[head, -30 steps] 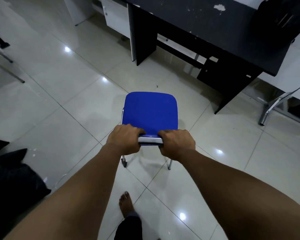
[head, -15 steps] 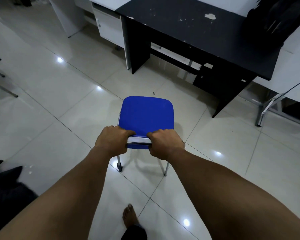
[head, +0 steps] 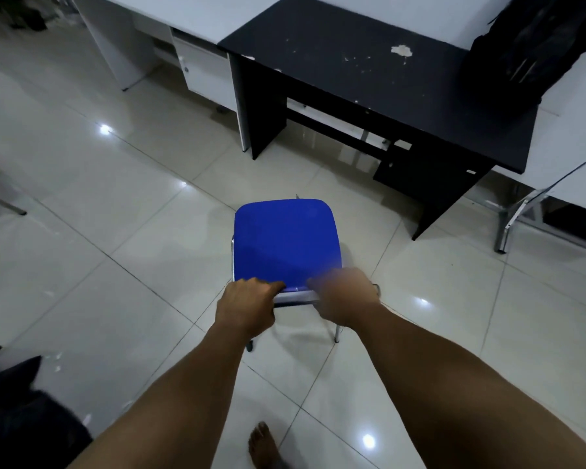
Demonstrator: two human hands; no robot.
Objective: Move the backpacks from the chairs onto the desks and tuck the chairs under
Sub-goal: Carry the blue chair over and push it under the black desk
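A chair with a blue seat (head: 286,243) and chrome legs stands on the tiled floor in front of a black desk (head: 369,82). My left hand (head: 246,308) and my right hand (head: 347,299) both grip the top of its backrest, one at each end; the right hand is blurred. A black backpack (head: 525,45) rests on the far right end of the desk top. The opening under the desk lies just beyond the chair's front edge.
A white desk with a drawer unit (head: 207,72) adjoins the black one on the left. Another white table with a chrome leg (head: 508,228) is on the right. A dark shape (head: 21,418) lies at bottom left. My bare foot (head: 264,448) is below the chair.
The chair has travelled forward across the floor toward the black desk, with both hands staying on its backrest. More of the desk top and backpack has come into view.
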